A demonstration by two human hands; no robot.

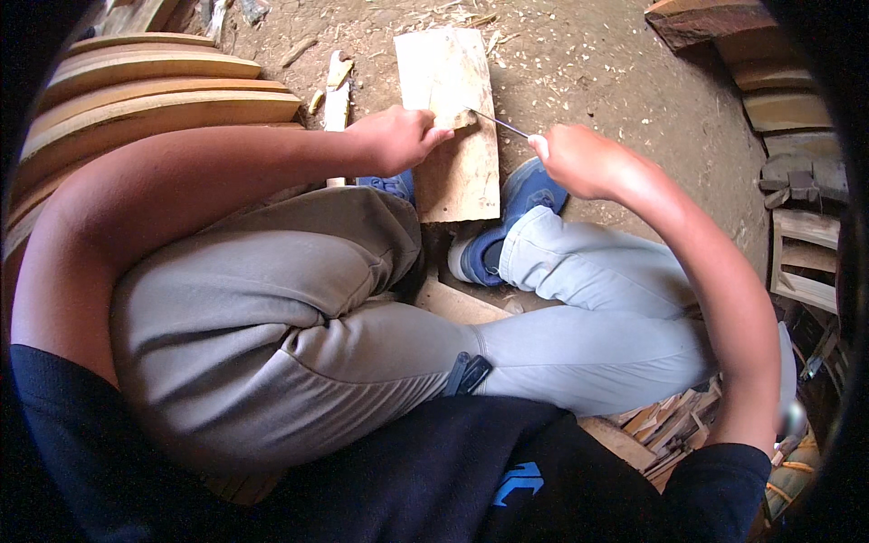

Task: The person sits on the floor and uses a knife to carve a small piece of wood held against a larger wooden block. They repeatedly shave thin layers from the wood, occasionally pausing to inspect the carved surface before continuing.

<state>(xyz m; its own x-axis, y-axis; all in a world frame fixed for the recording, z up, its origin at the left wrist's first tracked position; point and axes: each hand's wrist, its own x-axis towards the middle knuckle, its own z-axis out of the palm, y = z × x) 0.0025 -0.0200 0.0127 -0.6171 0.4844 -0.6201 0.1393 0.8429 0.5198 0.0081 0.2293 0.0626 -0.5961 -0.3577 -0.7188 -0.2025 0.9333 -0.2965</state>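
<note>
My right hand (pixel 579 161) is closed round the near end of a thin, dark metal tool (pixel 501 123). Its slim shaft slants left over a pale wooden board (pixel 460 181), and whatever handle it has is hidden in my fist. The tool's far end meets or lies just above a small light-brown piece of wood (pixel 463 119). My left hand (pixel 403 140), fingers curled and thumb forward, grips that piece against the board. The board lies between my blue shoes (pixel 534 188), its near edge raised off the ground.
Long curved wooden planks (pixel 172 113) are stacked at the left. A narrow wood strip (pixel 337 100) lies beside the board. Chips litter the dirt floor (pixel 579 72). Timber pieces (pixel 786 113) line the right side, and split sticks (pixel 665 421) lie near my right elbow.
</note>
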